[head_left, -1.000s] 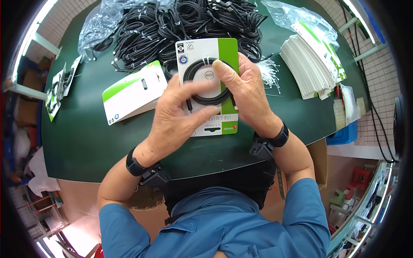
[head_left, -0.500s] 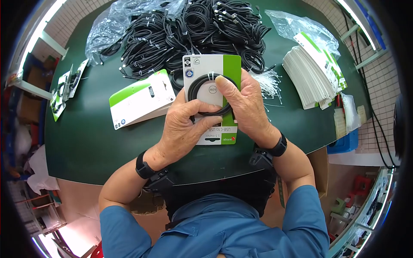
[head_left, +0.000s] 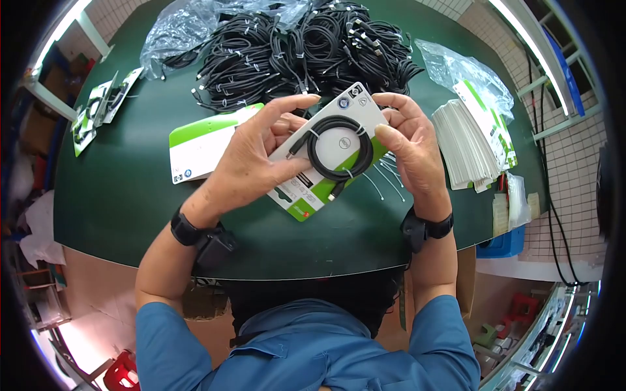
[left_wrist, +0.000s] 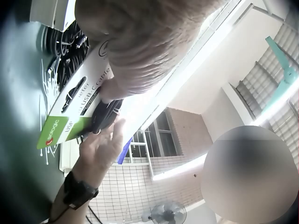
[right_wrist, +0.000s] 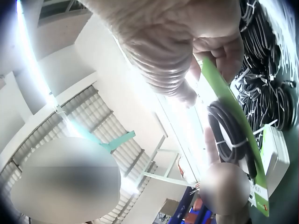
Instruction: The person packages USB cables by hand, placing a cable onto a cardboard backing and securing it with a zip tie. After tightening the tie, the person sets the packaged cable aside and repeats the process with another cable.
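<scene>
A white and green card is held tilted above the table, with a coiled black cable tied against its face by white ties. At the card's left edge, the left hand pinches it with the thumb in front. The right hand grips the upper right edge, thumb on the front and fingers behind. The left wrist view shows the card's lettered, green lower end beside the cable coil. In the right wrist view the green edge runs beside the coil.
Behind the hands lies a heap of black cables, with plastic bags around it. A stack of cards stands at the right, more cards at the left, packed cables at the far left. White ties lie behind the held card.
The card with its cable has turned from upright to a slant, its top leaning right. The left hand has moved from the coil to the card's left edge, and the index finger has straightened.
</scene>
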`<state>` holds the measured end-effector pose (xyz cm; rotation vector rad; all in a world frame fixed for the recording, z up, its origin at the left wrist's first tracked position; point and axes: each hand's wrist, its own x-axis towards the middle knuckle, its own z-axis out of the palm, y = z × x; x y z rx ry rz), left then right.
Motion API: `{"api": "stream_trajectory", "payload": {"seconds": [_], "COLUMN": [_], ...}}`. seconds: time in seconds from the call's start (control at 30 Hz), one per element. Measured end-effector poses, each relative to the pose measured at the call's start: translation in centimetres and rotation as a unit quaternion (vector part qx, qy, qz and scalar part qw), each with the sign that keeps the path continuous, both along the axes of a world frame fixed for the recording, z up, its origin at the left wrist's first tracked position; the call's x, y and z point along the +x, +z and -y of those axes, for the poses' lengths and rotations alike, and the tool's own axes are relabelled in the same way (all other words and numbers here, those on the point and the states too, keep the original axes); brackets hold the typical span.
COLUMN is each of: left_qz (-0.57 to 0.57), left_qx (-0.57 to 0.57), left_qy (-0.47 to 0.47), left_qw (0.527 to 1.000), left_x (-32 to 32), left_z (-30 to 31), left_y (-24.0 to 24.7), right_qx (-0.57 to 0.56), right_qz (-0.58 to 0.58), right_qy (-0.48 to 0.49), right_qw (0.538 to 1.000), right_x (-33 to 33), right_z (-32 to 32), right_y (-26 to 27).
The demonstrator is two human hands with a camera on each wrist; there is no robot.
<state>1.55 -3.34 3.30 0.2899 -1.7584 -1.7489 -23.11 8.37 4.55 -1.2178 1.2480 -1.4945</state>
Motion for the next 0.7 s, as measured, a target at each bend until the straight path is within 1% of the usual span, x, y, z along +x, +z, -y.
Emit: {"api": "stream_trajectory", "payload": {"seconds": [0.1, 0.17, 0.27, 0.3, 0.37, 0.4, 0.43, 0.5, 0.53, 0.57, 0.63, 0.67, 0.7], "left_qz": [0.021, 0.023, 0.034, 0.032, 0.030, 0.036, 0.020, -0.014, -0.010, 0.005, 0.034, 0.036, 0.069], "left_qx": [-0.008, -0.008, -0.025, -0.009, 0.018, 0.012, 0.024, 0.044, 0.033, 0.077, 0.168, 0.161, 0.160], "left_qy": [-0.034, -0.040, -0.043, -0.030, 0.001, 0.001, 0.045, 0.129, 0.127, 0.106, 0.064, 0.061, 0.034], "left_qw": [0.999, 0.999, 0.998, 0.999, 0.999, 0.999, 0.999, 0.991, 0.991, 0.991, 0.983, 0.984, 0.984], "left_x": [0.1, 0.1, -0.2, -0.3, -0.1, -0.1, -0.1, -0.3, -0.2, 0.0, 0.2, 0.3, 0.4], "left_z": [0.4, 0.2, -0.1, -0.3, -0.3, -0.2, 0.0, 0.5, 0.8, 1.2, 1.7, 1.9, 2.0], "left_y": [-0.2, -0.3, -0.3, -0.3, -0.1, 0.0, -0.1, -0.2, -0.2, -0.3, -0.3, -0.2, -0.1], "right_qx": [0.017, 0.026, 0.050, 0.049, 0.070, 0.077, 0.069, 0.025, 0.003, -0.008, -0.028, -0.037, -0.043], "right_qz": [-0.013, -0.021, 0.011, 0.014, -0.019, -0.035, -0.029, 0.048, 0.087, 0.092, 0.098, 0.099, 0.101], "right_qy": [-0.004, -0.017, 0.029, 0.026, 0.051, 0.063, 0.062, 0.027, 0.009, 0.006, -0.031, -0.048, -0.049], "right_qw": [1.000, 0.999, 0.998, 0.998, 0.996, 0.994, 0.995, 0.998, 0.996, 0.996, 0.994, 0.993, 0.993], "right_x": [-0.3, -0.4, -0.2, -0.3, -0.6, -0.6, -0.6, -0.6, -0.6, -0.5, -0.6, -0.7, -0.9], "right_z": [0.2, 0.0, -0.1, -0.3, -0.3, -0.2, -0.1, 0.0, 0.1, 0.2, 0.2, 0.3, 0.1], "right_y": [-0.2, -0.3, -0.4, -0.5, -0.6, -0.6, -0.7, -0.9, -1.0, -1.1, -1.4, -1.4, -1.4]}}
